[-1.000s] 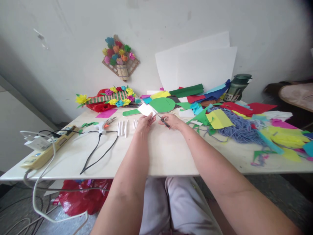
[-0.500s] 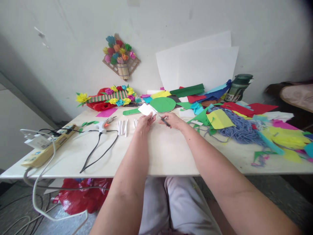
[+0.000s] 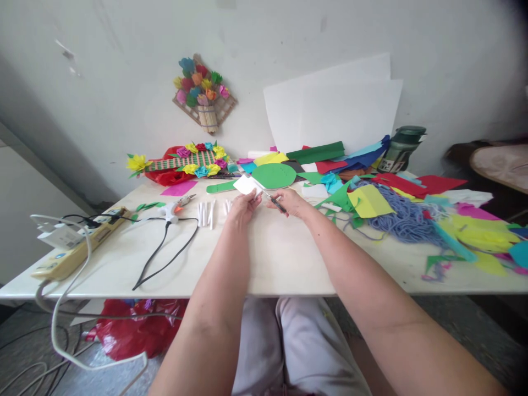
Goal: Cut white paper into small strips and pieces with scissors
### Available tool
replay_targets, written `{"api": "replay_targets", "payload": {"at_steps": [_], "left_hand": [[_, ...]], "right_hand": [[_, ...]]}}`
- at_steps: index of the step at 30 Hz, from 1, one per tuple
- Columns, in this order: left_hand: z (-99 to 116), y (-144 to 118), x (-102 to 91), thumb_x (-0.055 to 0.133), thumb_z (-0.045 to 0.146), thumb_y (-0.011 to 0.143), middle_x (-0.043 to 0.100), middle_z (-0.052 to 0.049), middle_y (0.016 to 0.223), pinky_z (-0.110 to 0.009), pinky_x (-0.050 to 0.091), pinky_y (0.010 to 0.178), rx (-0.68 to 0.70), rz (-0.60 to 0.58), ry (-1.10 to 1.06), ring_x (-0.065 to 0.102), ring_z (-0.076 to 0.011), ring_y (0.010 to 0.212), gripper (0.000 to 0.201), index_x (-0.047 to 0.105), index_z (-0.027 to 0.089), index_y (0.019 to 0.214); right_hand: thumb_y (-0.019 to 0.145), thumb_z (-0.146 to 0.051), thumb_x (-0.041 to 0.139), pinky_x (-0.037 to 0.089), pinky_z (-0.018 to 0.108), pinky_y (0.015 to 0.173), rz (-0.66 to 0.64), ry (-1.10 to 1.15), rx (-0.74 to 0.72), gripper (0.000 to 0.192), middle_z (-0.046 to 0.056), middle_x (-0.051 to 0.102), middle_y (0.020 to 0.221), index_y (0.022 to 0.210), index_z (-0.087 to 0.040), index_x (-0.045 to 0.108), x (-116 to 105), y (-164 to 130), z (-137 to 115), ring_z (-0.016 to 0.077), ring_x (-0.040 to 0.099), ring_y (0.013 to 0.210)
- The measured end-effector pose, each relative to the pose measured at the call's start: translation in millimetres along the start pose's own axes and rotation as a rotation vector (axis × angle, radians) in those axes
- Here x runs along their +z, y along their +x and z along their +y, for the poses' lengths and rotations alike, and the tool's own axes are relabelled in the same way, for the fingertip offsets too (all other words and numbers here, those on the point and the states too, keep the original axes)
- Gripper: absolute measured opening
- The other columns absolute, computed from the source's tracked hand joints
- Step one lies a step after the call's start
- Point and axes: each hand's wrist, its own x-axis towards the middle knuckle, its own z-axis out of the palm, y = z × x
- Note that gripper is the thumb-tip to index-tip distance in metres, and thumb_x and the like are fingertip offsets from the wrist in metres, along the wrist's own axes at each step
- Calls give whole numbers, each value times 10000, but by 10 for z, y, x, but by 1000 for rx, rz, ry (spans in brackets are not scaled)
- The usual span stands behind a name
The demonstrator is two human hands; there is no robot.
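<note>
Near the centre of the frame, the left hand (image 3: 246, 207) pinches one piece of white paper (image 3: 243, 185) between thumb and fingers, while the right hand (image 3: 293, 203) is curled around the handles of one pair of scissors (image 3: 279, 204), blades at the paper's right edge. Just above lies one green oval (image 3: 274, 176); left of centre are one glue gun (image 3: 169, 212) and several white rolls (image 3: 212, 214), too indistinct to count, and upper right, two large white sheets (image 3: 334, 115).

I can't read the print on the bottle (image 3: 401, 149), the right hand (image 3: 290, 203) hides part of the scissors (image 3: 279, 205), and my view cuts off the desk (image 3: 400, 258)
</note>
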Motion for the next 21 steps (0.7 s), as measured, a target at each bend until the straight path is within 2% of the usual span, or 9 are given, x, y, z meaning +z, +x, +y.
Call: {"api": "replay_targets", "payload": {"at_steps": [6,12,21], "left_hand": [[16,-32,34,564,64,760,632,-58,650,-184,522,557,6,9,14,596,-93,529,25,579,74,778],[32,-1,9,617,144,752,633,-31,661,-222,544,633,84,108,-55,602,-88,564,111,583,100,848],[15,12,-32,630,125,734,639,-34,677,-210,536,600,124,75,5,584,-78,543,69,596,96,786]], "right_hand": [[595,-439,730,349,177,284,23,-4,-6,381,-64,462,419,767,-124,602,11,9,28,48,385,316],[566,-442,744,343,172,287,20,16,-6,405,-58,464,438,774,-119,615,19,11,55,49,388,344],[593,-404,729,354,164,310,-47,59,-13,348,-58,466,446,757,-125,600,-22,-19,60,50,403,370]]}}
